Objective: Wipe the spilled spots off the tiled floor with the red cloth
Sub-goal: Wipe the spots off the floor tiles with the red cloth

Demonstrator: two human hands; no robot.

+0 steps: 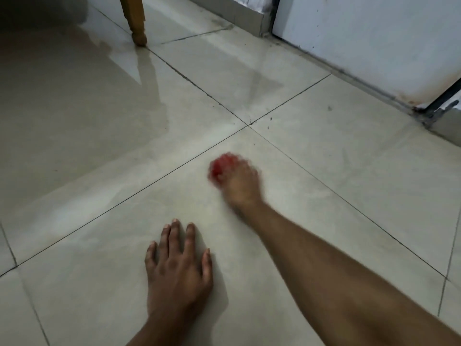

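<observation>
**A:** Head view, looking down at the glossy beige tiled floor, dark grout lines crossing just beyond the hands. What's the right hand up to?

**B:** It's stretched forward, blurred, fingers curled round the small bunched red cloth. The cloth pokes out on the hand's left side and is pressed down on the tile, just this side of the grout crossing.

**A:** And the left hand?

**B:** Flat on the same tile, nearer the camera, palm down, fingers spread and straight, holding nothing. It sits well short of the cloth, off to the left.

**A:** Any spots showing?

**B:** Small dark specks scattered around the grout crossing, just past the cloth, and one darker mark further right. Whether anything lies under the cloth itself, I cannot tell, too blurred.

**A:** Surroundings?

**B:** A yellowish wooden furniture leg stands at top left, resting on a grout line. Along the top right runs a scuffed white panel with a grimy base and a dark frame strip.
</observation>
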